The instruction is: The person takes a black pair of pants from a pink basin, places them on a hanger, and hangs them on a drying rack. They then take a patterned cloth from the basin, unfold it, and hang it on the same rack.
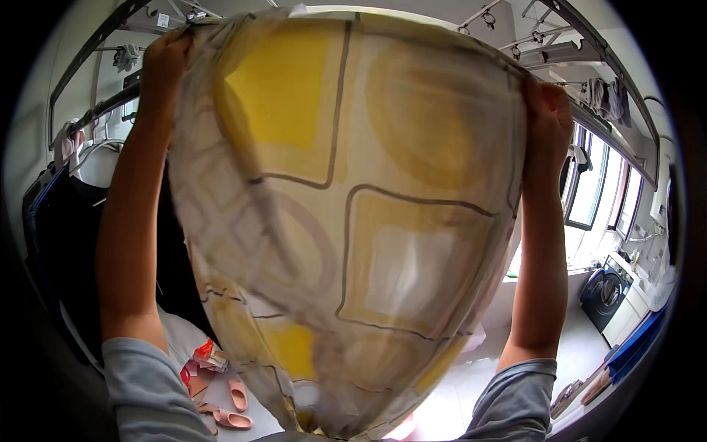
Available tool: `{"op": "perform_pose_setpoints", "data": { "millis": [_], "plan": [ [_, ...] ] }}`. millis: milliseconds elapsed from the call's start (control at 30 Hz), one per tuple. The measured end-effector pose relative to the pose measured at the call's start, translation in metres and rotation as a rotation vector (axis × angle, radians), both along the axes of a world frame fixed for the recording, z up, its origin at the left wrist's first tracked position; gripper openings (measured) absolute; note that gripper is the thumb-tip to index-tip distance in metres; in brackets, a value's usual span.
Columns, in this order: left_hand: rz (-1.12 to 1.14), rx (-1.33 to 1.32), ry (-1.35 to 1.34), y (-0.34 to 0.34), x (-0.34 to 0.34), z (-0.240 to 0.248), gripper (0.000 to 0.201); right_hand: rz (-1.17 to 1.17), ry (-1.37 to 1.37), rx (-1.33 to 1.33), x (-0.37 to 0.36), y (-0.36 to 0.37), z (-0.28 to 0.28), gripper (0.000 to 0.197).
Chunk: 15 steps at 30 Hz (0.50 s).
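A large thin patterned cloth (412, 180), off-white with yellow and brown squares and rings, hangs spread out in front of me and fills the middle of the view. My left hand (166, 59) is closed on its upper left edge, raised near the rack. At the upper right edge, my right hand (549, 107) grips the cloth in a fist. Folds run down its left side, and the lower part gathers toward my body. Parts of the cloth are blurred, and its far side is hidden.
A metal drying rack (615, 118) with clips hangs overhead. Dark clothes (70, 243) on hangers stand at left, and pink slippers (233, 418) lie on the floor. A washing machine (607, 291) stands at right below the open windows (587, 188).
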<state>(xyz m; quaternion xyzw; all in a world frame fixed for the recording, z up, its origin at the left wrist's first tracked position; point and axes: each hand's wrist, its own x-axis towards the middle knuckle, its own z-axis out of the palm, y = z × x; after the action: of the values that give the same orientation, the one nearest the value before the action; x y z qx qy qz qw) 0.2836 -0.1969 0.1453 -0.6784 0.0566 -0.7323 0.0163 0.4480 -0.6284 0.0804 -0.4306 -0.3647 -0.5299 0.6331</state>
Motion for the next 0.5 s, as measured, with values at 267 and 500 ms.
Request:
{"op": "perform_pose_setpoints", "data": {
  "millis": [267, 500],
  "plan": [
    [-0.338, -0.254, 0.122, 0.008, -0.009, -0.071, 0.042, 0.335, 0.088, -0.287, 0.006, 0.002, -0.047, 0.017],
    [-0.081, 0.123, 0.043, -0.077, -0.016, -0.128, 0.037, 0.597, 0.253, -0.317, 0.002, 0.017, -0.058, 0.038]
  ]
}}
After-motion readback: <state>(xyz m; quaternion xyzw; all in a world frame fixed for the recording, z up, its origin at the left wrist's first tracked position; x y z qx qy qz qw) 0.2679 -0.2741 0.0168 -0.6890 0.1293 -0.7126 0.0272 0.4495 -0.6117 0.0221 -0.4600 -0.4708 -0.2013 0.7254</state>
